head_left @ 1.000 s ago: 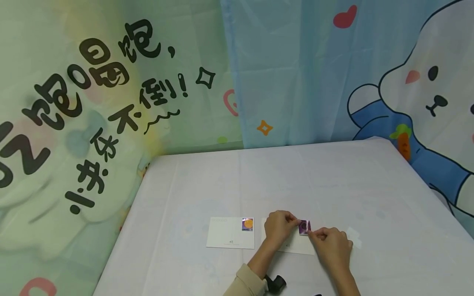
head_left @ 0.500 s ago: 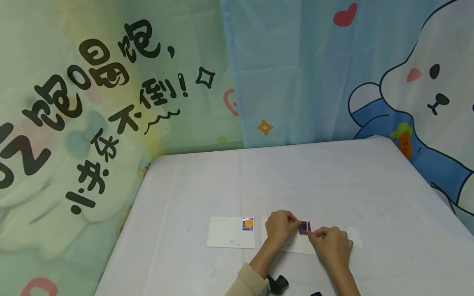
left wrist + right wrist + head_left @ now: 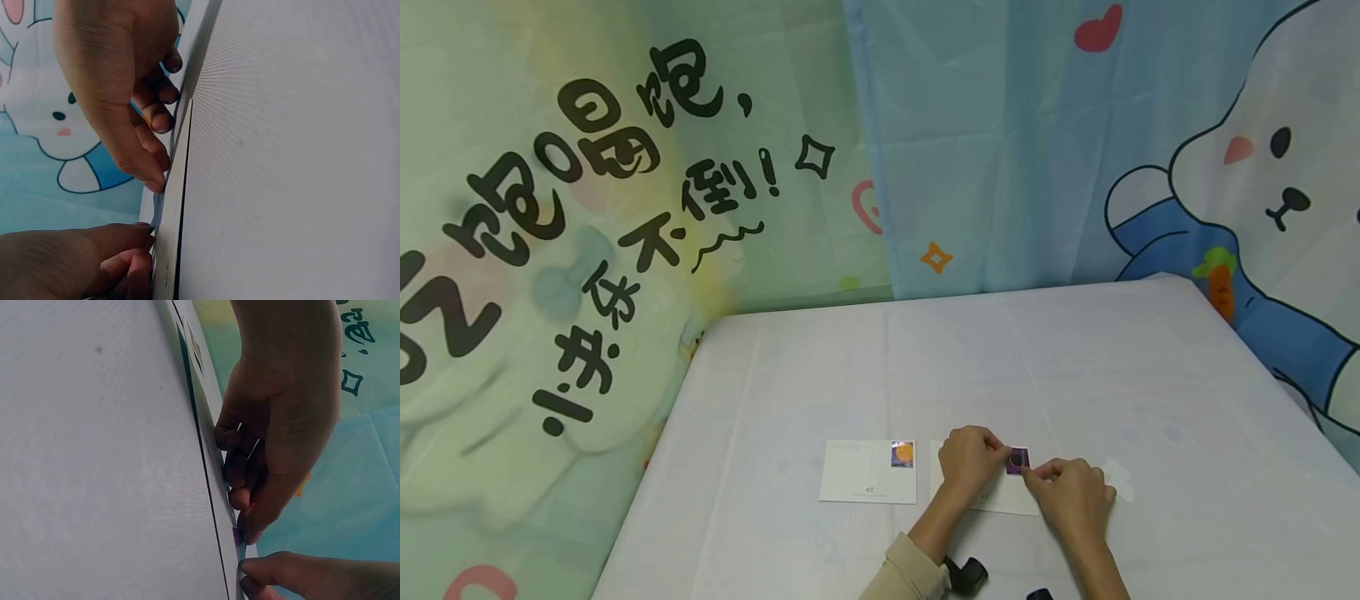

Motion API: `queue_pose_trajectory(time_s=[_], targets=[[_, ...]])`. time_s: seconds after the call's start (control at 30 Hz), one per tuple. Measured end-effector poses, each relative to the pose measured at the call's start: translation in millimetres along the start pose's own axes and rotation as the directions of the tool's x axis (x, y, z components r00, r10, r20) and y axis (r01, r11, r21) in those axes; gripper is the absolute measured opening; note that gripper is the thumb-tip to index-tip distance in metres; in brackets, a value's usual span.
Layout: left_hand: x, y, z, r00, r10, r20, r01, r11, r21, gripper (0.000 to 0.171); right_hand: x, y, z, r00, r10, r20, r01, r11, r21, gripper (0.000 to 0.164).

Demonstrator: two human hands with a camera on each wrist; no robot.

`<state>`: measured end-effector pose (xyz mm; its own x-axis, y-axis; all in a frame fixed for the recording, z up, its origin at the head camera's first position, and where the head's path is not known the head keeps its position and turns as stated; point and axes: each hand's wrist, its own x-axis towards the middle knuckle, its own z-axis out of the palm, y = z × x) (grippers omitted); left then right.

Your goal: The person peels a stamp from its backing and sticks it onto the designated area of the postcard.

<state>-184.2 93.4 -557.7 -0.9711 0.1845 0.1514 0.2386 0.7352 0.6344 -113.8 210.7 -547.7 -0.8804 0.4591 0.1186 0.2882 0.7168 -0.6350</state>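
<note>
A small purple stamp (image 3: 1017, 461) with a dark round picture lies at the upper right of a white postcard (image 3: 1011, 500). My left hand (image 3: 967, 461) pinches the stamp's left edge between thumb and finger, the forearm covering part of the card. At its lower right edge, my right hand (image 3: 1075, 500) pinches the stamp too. Seen side-on in the left wrist view, the stamp (image 3: 157, 211) is close over the card (image 3: 175, 219), between both sets of fingertips. A purple bit of the stamp (image 3: 237, 535) also shows in the right wrist view.
Left of the hands lies another postcard (image 3: 853, 475) bearing an orange-and-purple stamp (image 3: 902, 454). A pale scrap (image 3: 1117, 480) lies just beyond the right hand. A black device (image 3: 967, 575) sits by the left wrist. Printed curtains (image 3: 970, 150) hang behind the white-covered table (image 3: 820, 375).
The stamp's pale glare has faded and its purple face now shows evenly, looking flatter over the postcard. Both hands have barely moved.
</note>
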Motion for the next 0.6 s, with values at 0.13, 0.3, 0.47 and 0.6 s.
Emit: queue_pose_trajectory(time_s=[0.13, 0.3, 0.47, 0.6], targets=[[0.6, -0.5, 0.7, 1.0, -0.006, 0.004, 0.006, 1.0, -0.002, 0.017, 0.9, 1.1, 1.8, 1.0, 0.006, 0.004, -0.006, 1.0, -0.007, 0.015], [1.6, -0.1, 2.3, 1.0, -0.024, 0.011, 0.024, 1.0, 0.009, 0.017, 1.6, 1.7, 2.6, 1.0, 0.02, 0.016, -0.02, 1.0, -0.005, 0.015], [1.4, -0.1, 3.1, 0.999, -0.033, 0.004, 0.033, 0.999, 0.024, 0.017, 2.0, 1.7, 2.2, 0.999, 0.032, 0.03, -0.031, 0.999, -0.009, 0.015], [1.3, 0.7, 2.5, 0.999, -0.038, 0.004, 0.038, 0.999, 0.023, 0.018, 2.4, 1.9, 1.8, 0.999, 0.038, 0.035, -0.037, 0.999, -0.015, 0.015]])
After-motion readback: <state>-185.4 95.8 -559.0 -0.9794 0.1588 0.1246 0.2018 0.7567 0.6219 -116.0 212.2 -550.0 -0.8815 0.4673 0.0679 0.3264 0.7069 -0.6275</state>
